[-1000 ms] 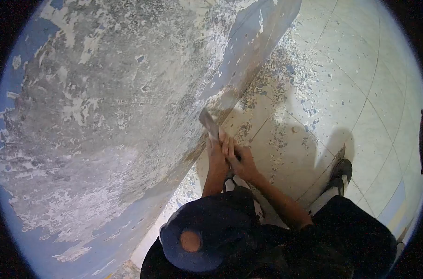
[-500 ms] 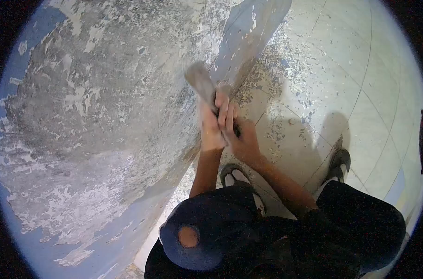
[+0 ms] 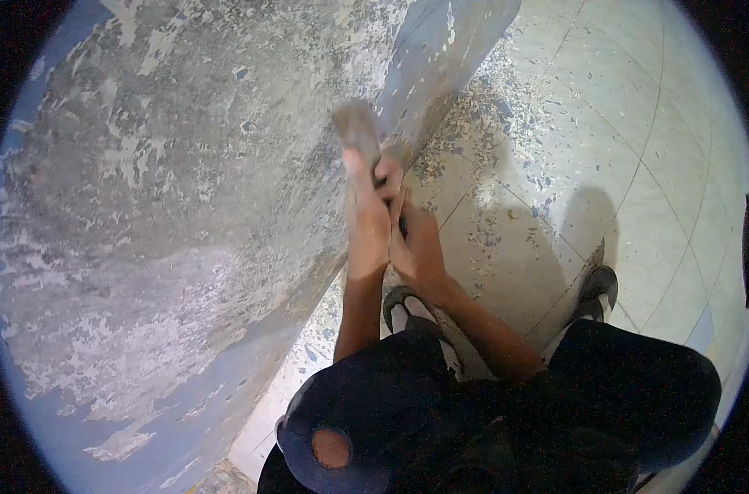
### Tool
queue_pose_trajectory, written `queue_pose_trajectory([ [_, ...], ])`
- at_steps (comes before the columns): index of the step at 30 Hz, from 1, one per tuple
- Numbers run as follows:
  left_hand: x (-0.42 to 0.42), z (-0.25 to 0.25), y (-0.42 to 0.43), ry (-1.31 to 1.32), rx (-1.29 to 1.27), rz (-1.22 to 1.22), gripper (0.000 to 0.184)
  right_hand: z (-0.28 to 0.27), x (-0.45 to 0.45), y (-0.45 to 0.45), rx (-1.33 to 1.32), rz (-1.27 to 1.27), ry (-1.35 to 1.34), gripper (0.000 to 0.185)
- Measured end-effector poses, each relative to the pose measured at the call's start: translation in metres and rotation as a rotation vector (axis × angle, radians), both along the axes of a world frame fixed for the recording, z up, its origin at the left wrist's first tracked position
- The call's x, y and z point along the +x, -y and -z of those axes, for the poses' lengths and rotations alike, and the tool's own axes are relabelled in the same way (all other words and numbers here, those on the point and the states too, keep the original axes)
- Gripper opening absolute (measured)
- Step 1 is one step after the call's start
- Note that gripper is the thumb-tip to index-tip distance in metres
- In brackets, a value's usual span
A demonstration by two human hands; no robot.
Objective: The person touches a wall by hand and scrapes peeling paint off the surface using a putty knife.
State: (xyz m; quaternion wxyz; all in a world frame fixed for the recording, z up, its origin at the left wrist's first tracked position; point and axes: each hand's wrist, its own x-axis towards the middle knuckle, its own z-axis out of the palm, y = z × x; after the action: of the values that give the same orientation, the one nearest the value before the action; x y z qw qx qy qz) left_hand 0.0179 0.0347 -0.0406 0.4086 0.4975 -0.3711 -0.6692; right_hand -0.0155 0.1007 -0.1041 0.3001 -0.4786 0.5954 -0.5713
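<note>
A wide, flat-bladed scraper (image 3: 356, 123) lies against the peeling wall (image 3: 185, 165), its grey blade smeared by motion. My left hand (image 3: 369, 206) is closed around the scraper close behind the blade, with the thumb stretched along it. Just below and to the right, my right hand (image 3: 421, 251) is wrapped round the dark handle end, touching the left hand. Most of the handle is hidden by my fingers. Around the blade the wall shows bare grey plaster with white flecks and patches of blue paint.
Paint flakes (image 3: 506, 123) are strewn over the pale tiled floor (image 3: 638, 99) along the wall's foot. My feet in dark sandals (image 3: 597, 292) stand on the tiles, with my bent knees (image 3: 638, 387) close below the hands. Shadows fall across the floor.
Both hands and the scraper have shifted slightly; the hands sit a little further left, and the scraper's blade stands more upright. Both hands still grip it.
</note>
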Motion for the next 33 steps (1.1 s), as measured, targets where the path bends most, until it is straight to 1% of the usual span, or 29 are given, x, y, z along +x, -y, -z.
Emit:
queue_pose_trajectory([
  [1, -0.007, -0.008, 0.004, 0.054, -0.036, 0.058, 0.057, -0.009, -0.008, 0.008, 0.004, 0.005, 0.094, 0.016],
  [2, -0.010, -0.013, 0.006, 0.055, -0.045, 0.059, 0.057, -0.019, -0.015, 0.013, 0.006, 0.009, 0.189, 0.016],
  [3, -0.012, -0.019, 0.007, 0.034, -0.084, 0.104, 0.056, -0.029, -0.022, 0.013, 0.167, -0.090, 0.259, 0.019],
  [4, -0.013, -0.024, 0.008, 0.016, -0.121, 0.150, 0.055, -0.026, -0.017, 0.014, 0.157, -0.091, 0.263, 0.019],
  [5, -0.012, -0.025, 0.005, 0.021, -0.129, 0.147, 0.055, -0.015, -0.004, 0.014, 0.048, -0.005, 0.252, 0.021],
  [6, -0.008, -0.022, -0.002, 0.169, -0.134, 0.084, 0.057, -0.002, 0.008, 0.013, -0.059, 0.079, 0.241, 0.024],
  [7, -0.002, -0.016, -0.011, 0.317, -0.136, 0.020, 0.059, 0.009, 0.022, 0.007, -0.064, 0.073, 0.246, 0.024],
  [9, 0.029, 0.017, -0.023, 0.306, -0.081, 0.078, 0.060, 0.028, 0.049, -0.013, -0.077, 0.105, 0.335, 0.030],
  [10, 0.045, 0.034, -0.033, 0.313, -0.082, 0.077, 0.060, 0.032, 0.055, -0.027, -0.078, 0.104, 0.342, 0.030],
  [11, 0.061, 0.051, -0.044, 0.255, -0.038, 0.034, 0.060, 0.036, 0.061, -0.042, 0.060, -0.018, 0.400, 0.032],
  [12, 0.065, 0.052, -0.048, 0.199, 0.008, -0.008, 0.060, 0.035, 0.062, -0.048, 0.200, -0.141, 0.457, 0.033],
  [13, 0.067, 0.054, -0.049, 0.210, 0.016, -0.009, 0.060, 0.036, 0.063, -0.050, 0.207, -0.142, 0.468, 0.033],
  [15, 0.050, 0.032, -0.046, 0.248, 0.122, -0.128, 0.060, 0.021, 0.054, -0.045, 0.211, -0.117, 0.431, 0.029],
  [16, 0.039, 0.022, -0.038, 0.213, 0.072, -0.055, 0.059, 0.021, 0.047, -0.036, 0.215, -0.121, 0.430, 0.029],
  [17, 0.024, 0.011, -0.026, 0.171, 0.019, 0.018, 0.059, 0.023, 0.037, -0.023, 0.116, -0.023, 0.354, 0.028],
  [18, 0.007, 0.000, -0.015, 0.191, 0.016, 0.062, 0.058, 0.022, 0.026, -0.011, 0.017, 0.075, 0.278, 0.028],
  [19, -0.009, -0.009, -0.004, 0.214, 0.010, 0.110, 0.057, 0.007, 0.007, 0.000, 0.016, 0.075, 0.275, 0.028],
  [21, -0.036, -0.018, 0.016, 0.175, -0.022, 0.161, 0.057, -0.031, -0.034, 0.016, 0.166, -0.019, 0.509, 0.017],
  [23, -0.046, -0.023, 0.019, 0.138, -0.059, 0.218, 0.057, -0.022, -0.036, 0.022, 0.113, 0.019, 0.463, 0.017],
  [25, -0.043, -0.020, 0.014, 0.216, -0.106, 0.195, 0.056, -0.006, -0.027, 0.024, 0.066, 0.051, 0.420, 0.017],
  [27, -0.018, -0.003, -0.002, 0.274, -0.085, 0.164, 0.057, 0.008, 0.001, 0.005, -0.029, 0.104, 0.394, 0.020],
  [28, -0.003, 0.008, -0.011, 0.326, -0.064, 0.135, 0.057, 0.013, 0.017, -0.005, 0.002, 0.074, 0.463, 0.023],
  [29, 0.010, 0.019, -0.019, 0.325, 0.062, 0.010, 0.058, 0.018, 0.031, -0.016, 0.034, 0.046, 0.534, 0.026],
  [30, 0.020, 0.024, -0.028, 0.324, 0.191, -0.114, 0.058, 0.024, 0.039, -0.029, 0.107, -0.071, 0.512, 0.030],
  [31, 0.030, 0.028, -0.039, 0.334, 0.200, -0.110, 0.058, 0.031, 0.044, -0.041, 0.183, -0.190, 0.489, 0.033],
  [33, 0.044, 0.028, -0.057, 0.274, 0.076, -0.162, 0.057, 0.026, 0.049, -0.053, 0.172, -0.226, 0.470, 0.035],
])
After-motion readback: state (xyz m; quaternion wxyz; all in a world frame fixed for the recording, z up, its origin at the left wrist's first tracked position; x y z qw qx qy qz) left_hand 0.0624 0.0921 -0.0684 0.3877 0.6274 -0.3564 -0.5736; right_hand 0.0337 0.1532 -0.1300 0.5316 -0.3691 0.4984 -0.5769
